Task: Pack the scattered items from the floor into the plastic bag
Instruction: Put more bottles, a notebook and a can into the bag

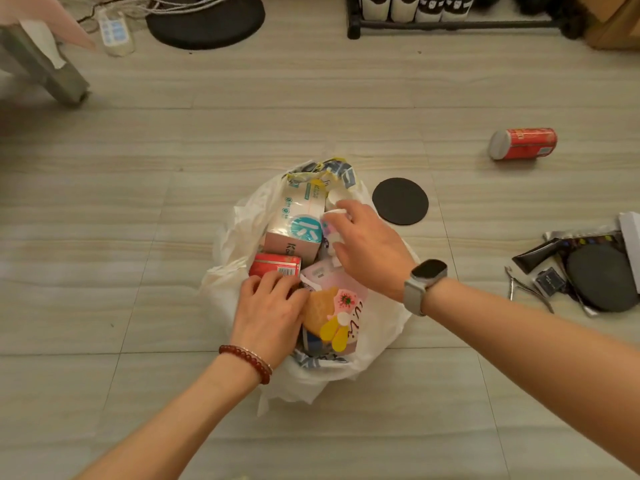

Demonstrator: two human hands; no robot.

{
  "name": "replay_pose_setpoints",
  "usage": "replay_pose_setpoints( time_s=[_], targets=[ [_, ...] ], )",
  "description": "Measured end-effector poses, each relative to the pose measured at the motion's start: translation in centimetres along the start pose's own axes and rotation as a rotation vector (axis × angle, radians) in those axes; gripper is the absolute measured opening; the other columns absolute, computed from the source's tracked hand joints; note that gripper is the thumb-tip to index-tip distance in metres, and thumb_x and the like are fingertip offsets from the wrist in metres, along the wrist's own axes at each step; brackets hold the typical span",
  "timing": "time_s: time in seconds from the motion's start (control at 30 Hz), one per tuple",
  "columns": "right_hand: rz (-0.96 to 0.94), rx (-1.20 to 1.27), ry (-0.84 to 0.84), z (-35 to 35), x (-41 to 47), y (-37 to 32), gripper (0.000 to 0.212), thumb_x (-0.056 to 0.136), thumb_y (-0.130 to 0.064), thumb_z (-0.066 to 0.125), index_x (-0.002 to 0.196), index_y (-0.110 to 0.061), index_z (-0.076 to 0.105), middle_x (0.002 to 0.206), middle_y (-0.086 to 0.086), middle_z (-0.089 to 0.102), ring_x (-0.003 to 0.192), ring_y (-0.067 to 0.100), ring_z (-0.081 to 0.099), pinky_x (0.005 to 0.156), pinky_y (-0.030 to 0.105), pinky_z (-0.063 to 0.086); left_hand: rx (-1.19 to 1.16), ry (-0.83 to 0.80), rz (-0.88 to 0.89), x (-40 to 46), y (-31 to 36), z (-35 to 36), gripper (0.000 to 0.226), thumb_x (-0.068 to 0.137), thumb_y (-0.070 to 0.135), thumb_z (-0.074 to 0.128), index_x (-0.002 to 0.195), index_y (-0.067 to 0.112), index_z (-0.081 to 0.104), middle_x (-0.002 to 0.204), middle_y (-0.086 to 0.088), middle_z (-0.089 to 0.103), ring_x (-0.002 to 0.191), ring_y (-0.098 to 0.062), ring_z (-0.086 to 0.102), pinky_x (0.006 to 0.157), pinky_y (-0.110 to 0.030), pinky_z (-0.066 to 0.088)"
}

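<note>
A white plastic bag (pixel 239 237) lies open on the floor in the middle. Inside it are a tissue pack (pixel 298 216), a red box (pixel 275 265) and a pink pouch with a cartoon print (pixel 341 306). My left hand (pixel 270 313) rests on the red box at the bag's left side, fingers curled over it. My right hand (pixel 367 247) reaches into the bag from the right and grips a small white bottle (pixel 334 223). A red can (pixel 523 143) lies on its side on the floor at the right. A black round disc (pixel 400 200) lies just right of the bag.
A pile at the right edge holds a black tube (pixel 535 258), metal nippers (pixel 526 289), a small dark box (pixel 550 280) and a dark round case (pixel 599 275). A black rack with bottles (pixel 450 24) stands at the back, with a black round base (pixel 207 22) and a power strip (pixel 116 31) at the back left.
</note>
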State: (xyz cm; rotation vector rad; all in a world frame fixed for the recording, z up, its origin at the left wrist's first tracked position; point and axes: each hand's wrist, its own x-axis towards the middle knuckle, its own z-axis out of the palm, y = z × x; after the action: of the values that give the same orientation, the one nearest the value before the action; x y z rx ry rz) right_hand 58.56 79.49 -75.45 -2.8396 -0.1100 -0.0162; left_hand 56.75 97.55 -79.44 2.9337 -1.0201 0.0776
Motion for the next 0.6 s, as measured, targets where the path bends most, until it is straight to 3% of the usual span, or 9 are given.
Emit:
replay_pose_setpoints(
  time_s=[0.1,0.2,0.33,0.4,0.5,0.6],
  targets=[
    [-0.152,-0.111,0.061,1.7,-2.2,1.0,0.036,0.079,-0.01,0.059,0.115,-0.011,0.059,0.128,0.015,0.057,0.124,0.032,0.048,0.105,0.047,0.038,-0.092,0.029,-0.031,0.5,0.1,-0.8,0.024,0.072,0.028,0.06,0.095,0.022,0.065,0.106,-0.004,0.067,0.098,-0.027,0.062,0.083,-0.038,0.045],
    [-0.102,0.04,0.16,2.2,-5.5,2.9,0.037,0.081,-0.012,0.047,0.117,-0.015,0.053,0.126,0.013,0.056,0.124,0.026,0.045,0.107,0.043,0.034,-0.188,0.066,-0.026,1.7,0.8,-1.7,0.037,0.076,0.034,0.042,0.102,0.019,0.063,0.108,-0.008,0.065,0.098,-0.028,0.062,0.081,-0.041,0.049],
    [0.295,0.215,0.34,1.8,-9.4,8.2,0.038,0.085,-0.015,0.045,0.122,-0.011,0.049,0.124,0.013,0.053,0.117,0.021,0.044,0.1,0.037,0.04,-0.302,0.132,0.039,4.4,3.3,-2.1,0.036,0.077,0.033,0.041,0.106,0.019,0.057,0.11,-0.008,0.063,0.106,-0.021,0.049,0.082,-0.042,0.048],
    [0.569,0.209,0.277,2.1,-11.0,12.2,0.041,0.086,-0.013,0.05,0.127,-0.008,0.046,0.129,0.013,0.05,0.122,0.027,0.042,0.104,0.039,0.035,-0.307,0.141,0.105,6.2,4.9,-2.0,0.036,0.078,0.033,0.041,0.108,0.019,0.056,0.112,-0.009,0.062,0.108,-0.022,0.047,0.083,-0.043,0.048],
    [0.944,0.156,0.098,2.6,-13.1,17.4,0.051,0.088,-0.025,0.05,0.135,-0.009,0.036,0.139,0.012,0.041,0.13,0.028,0.033,0.106,0.04,0.03,-0.297,0.132,0.188,8.3,7.2,-1.8,0.036,0.078,0.033,0.04,0.108,0.02,0.055,0.113,-0.008,0.062,0.11,-0.021,0.042,0.085,-0.045,0.048],
    [1.073,0.042,-0.01,4.1,-14.6,20.4,0.055,0.087,-0.033,0.051,0.134,-0.011,0.034,0.137,0.013,0.04,0.128,0.029,0.035,0.102,0.04,0.034,-0.256,0.096,0.296,10.1,9.0,-1.6,0.035,0.078,0.033,0.04,0.107,0.021,0.055,0.112,-0.007,0.063,0.11,-0.02,0.043,0.084,-0.045,0.049]
  ],
)
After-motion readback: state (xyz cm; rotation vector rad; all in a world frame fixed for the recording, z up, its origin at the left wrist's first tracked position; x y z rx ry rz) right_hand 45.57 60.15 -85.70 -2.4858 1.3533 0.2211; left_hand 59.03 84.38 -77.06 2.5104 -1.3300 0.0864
